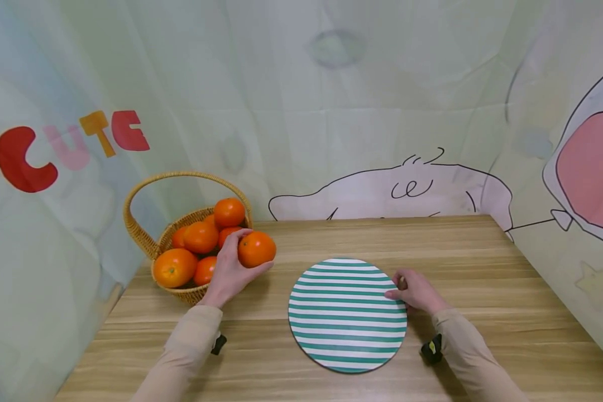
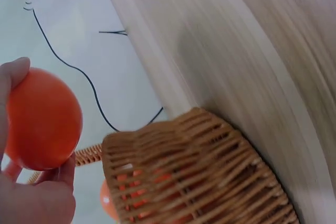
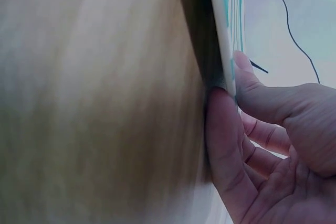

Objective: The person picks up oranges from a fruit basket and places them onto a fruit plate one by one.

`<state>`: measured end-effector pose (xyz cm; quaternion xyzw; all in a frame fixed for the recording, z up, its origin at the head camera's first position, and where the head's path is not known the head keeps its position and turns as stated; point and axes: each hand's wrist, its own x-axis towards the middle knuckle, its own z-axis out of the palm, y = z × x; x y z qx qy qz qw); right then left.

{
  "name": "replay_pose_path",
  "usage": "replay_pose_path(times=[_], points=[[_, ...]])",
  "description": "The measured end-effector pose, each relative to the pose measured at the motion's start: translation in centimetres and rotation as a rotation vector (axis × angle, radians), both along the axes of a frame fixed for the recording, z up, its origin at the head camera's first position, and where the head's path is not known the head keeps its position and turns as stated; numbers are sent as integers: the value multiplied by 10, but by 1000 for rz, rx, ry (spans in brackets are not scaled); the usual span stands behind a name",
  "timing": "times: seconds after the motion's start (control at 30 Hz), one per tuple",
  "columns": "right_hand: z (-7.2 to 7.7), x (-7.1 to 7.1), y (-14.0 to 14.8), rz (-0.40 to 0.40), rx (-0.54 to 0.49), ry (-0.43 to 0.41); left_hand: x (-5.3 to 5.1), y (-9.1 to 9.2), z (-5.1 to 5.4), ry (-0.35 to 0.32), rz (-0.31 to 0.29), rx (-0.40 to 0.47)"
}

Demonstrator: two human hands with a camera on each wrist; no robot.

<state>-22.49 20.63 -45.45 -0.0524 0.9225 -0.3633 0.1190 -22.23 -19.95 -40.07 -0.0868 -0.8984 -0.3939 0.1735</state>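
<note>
My left hand (image 1: 232, 273) grips an orange (image 1: 258, 249) between thumb and fingers, above the right rim of a wicker basket (image 1: 193, 294). In the left wrist view the same orange (image 2: 44, 119) is held up beside the woven basket wall (image 2: 199, 171). Several more oranges (image 1: 201, 238) are piled inside the basket. A round board with green and white stripes (image 1: 348, 315) lies on the table. At its right edge my right hand (image 1: 416, 290) pinches the rim, thumb on top. The right wrist view shows the index finger (image 3: 226, 135) under the board's edge (image 3: 223, 40).
The wooden table (image 1: 261, 357) ends at a printed curtain (image 1: 291, 111) behind and at both sides. A tall arched handle (image 1: 181, 175) rises over the basket. Both wrists carry a small black device (image 1: 432, 349).
</note>
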Motion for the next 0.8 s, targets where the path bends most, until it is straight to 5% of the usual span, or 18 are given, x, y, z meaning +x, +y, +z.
replay_pose_path(times=[0.3,0.8], points=[[-2,0,-1,-5,10,5,4,15,-10,-35,-90,-5],[0,1,0,19,-19,21,3,40,-27,-165,-141,0]])
